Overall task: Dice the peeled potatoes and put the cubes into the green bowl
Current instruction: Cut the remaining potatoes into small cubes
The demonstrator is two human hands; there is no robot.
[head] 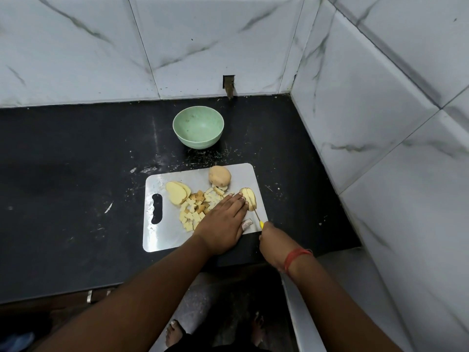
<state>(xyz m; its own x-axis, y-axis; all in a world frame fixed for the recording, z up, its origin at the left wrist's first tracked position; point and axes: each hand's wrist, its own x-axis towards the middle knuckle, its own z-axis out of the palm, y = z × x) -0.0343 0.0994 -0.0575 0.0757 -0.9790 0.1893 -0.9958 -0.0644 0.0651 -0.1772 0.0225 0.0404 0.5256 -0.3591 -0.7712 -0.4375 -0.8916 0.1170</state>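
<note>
A steel cutting board [162,235] lies on the black counter. On it are a whole peeled potato [219,176], stacked potato slices [177,192] at the left, and several potato cubes [195,208] in the middle. My left hand [223,222] lies flat with straight fingers pressing a potato piece [250,199] near the board's right edge. My right hand [272,241] grips a yellow-handled knife [256,215] whose blade cuts into that piece. The green bowl [198,127] stands empty behind the board.
Marble-tiled walls close off the back and the right side, meeting in a corner [291,92]. The black counter [76,174] stretches to the left. Its front edge runs just below the board, and bare feet [175,334] show on the floor.
</note>
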